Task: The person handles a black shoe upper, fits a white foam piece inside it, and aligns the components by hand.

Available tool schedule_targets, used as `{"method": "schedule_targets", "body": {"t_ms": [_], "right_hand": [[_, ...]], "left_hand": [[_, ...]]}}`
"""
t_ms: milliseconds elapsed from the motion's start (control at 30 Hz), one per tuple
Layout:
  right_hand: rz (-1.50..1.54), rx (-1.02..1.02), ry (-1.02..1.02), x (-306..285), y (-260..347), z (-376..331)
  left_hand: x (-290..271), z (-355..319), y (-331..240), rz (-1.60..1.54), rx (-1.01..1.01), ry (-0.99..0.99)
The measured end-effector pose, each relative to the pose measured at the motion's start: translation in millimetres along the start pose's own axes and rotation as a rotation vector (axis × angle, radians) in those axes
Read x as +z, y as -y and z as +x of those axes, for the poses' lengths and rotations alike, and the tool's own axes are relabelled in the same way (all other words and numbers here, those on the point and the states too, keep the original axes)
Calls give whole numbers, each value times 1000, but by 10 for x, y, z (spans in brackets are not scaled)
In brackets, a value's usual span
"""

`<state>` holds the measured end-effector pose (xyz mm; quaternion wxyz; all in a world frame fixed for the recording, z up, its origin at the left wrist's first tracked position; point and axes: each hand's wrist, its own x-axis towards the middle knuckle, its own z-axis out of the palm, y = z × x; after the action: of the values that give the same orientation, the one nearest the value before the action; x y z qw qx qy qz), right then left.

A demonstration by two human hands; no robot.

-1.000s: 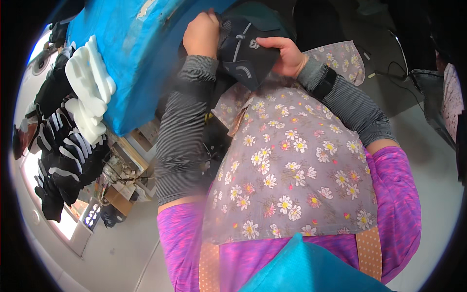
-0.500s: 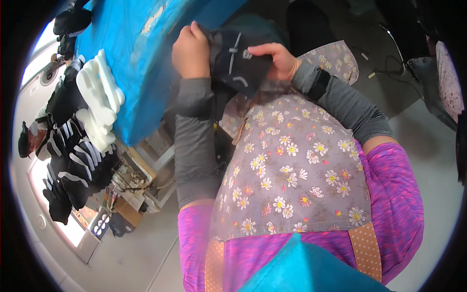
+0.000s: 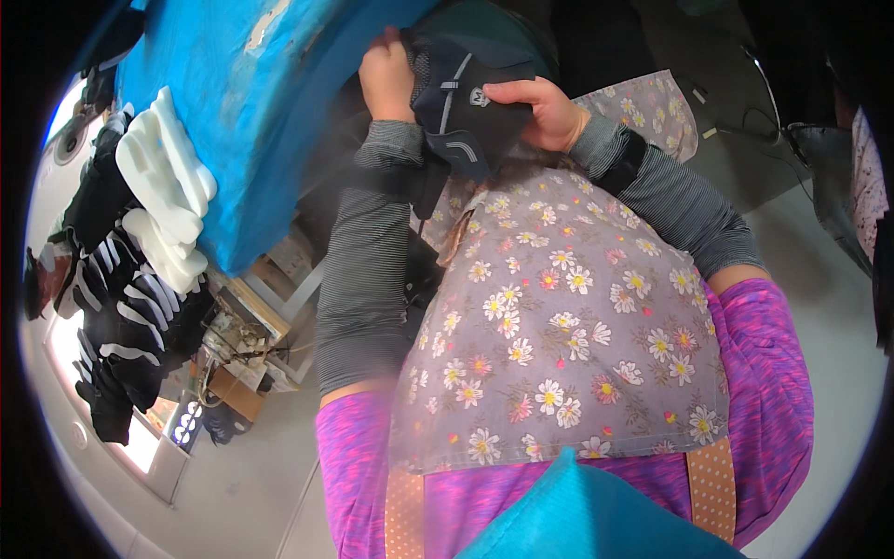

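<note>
A dark fabric piece (image 3: 480,112) with grey stripes, a mesh-like edge and a small pale shield-shaped badge is held up in front of me. Its left edge is gripped by my left hand (image 3: 386,82), whose fingers are closed and slightly blurred. On the right side, my right hand (image 3: 549,112) pinches it with the thumb lying on top near the badge and the other fingers mostly hidden underneath. Below the piece lies my grey floral apron (image 3: 559,326).
A large blue covered surface (image 3: 251,121) rises at the upper left. Beside it are white, elongated shaped pieces (image 3: 163,177) and a pile of black pieces with white strips (image 3: 121,317). A cardboard box (image 3: 237,396) stands lower down. Cables (image 3: 768,121) lie at the upper right.
The dark piece now faces me more squarely, its badge and stripes sharper. My left hand has shifted slightly right and up; both hands keep their hold. The whole view has shifted a little.
</note>
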<state>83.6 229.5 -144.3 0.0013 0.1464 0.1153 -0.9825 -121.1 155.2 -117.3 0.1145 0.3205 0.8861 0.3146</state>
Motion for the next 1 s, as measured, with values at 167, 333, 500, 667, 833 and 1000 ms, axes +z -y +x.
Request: {"method": "schedule_targets", "body": {"t_ms": [167, 333, 500, 667, 833, 1000], "right_hand": [[42, 117, 18, 95, 34, 51], [66, 46, -1, 58, 67, 26], [-7, 73, -3, 26, 82, 46], [-20, 19, 20, -96, 27, 8], [-44, 4, -27, 60, 6, -4], [70, 125, -11, -38, 23, 94]], "left_hand": [[-102, -28, 25, 13, -13, -89], [-379, -144, -430, 202, 58, -204], [-268, -121, -193, 306, 62, -173], [-84, -64, -124, 95, -6, -83], [-8, -75, 50, -87, -32, -67], [-42, -84, 9, -15, -39, -155]]}}
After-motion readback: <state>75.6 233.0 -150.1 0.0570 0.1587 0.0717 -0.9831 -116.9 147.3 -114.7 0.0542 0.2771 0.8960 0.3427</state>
